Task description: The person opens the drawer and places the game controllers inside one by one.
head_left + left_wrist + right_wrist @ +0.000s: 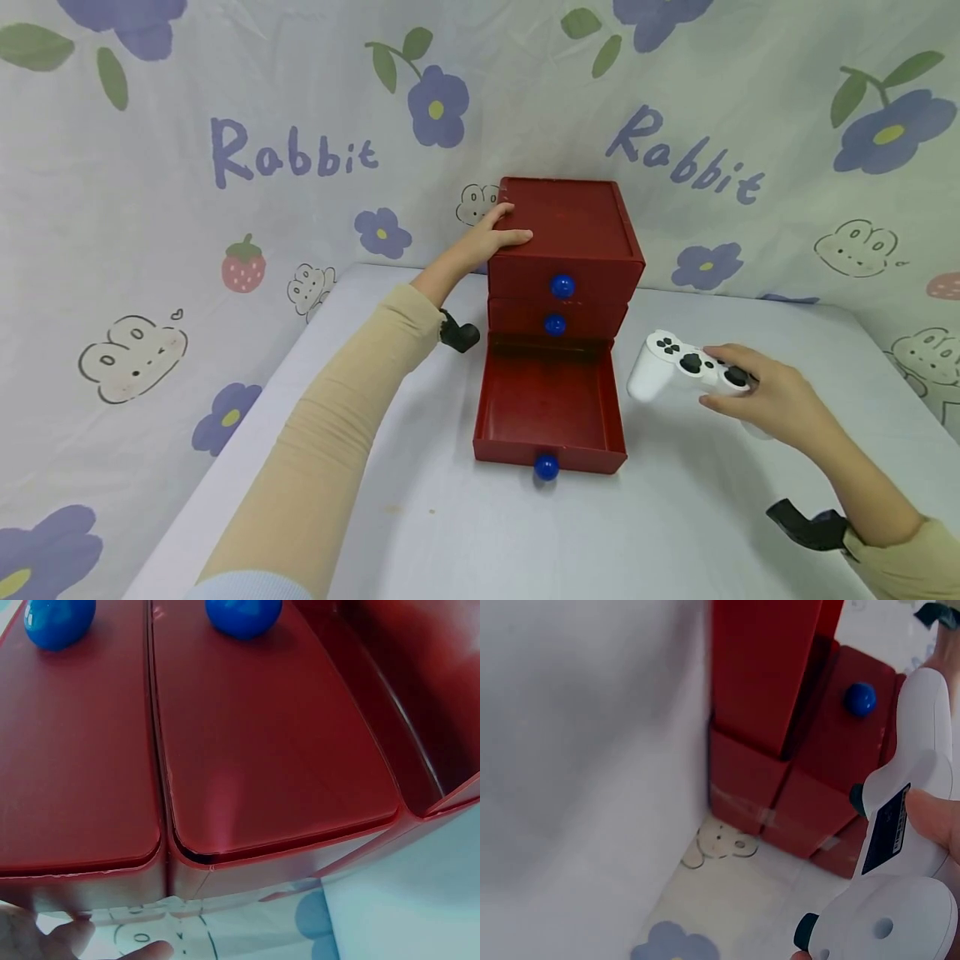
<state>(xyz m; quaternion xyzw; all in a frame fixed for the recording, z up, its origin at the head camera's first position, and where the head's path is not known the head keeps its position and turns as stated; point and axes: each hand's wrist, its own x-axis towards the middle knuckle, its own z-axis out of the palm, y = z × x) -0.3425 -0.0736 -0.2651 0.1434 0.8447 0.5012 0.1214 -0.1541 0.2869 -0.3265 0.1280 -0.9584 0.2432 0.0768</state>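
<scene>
A red drawer cabinet (566,218) with blue round knobs stands on the white table. Its bottom drawer (551,408) is pulled out, and the inside is bare red. The two upper drawers are closed. My left hand (483,242) rests at the cabinet's upper left edge, fingers extended over the top; part of it shows low in the left wrist view. To the right of the open drawer, my right hand (780,400) grips a white game controller (678,367) by one end, above the table. In the right wrist view the controller's underside carries a dark label (887,829).
The white table (465,533) extends around the cabinet. Behind it hangs a pale cloth (300,75) printed with flowers, rabbits and lettering. Black straps (810,527) sit at both wrists, over beige sleeves (337,417).
</scene>
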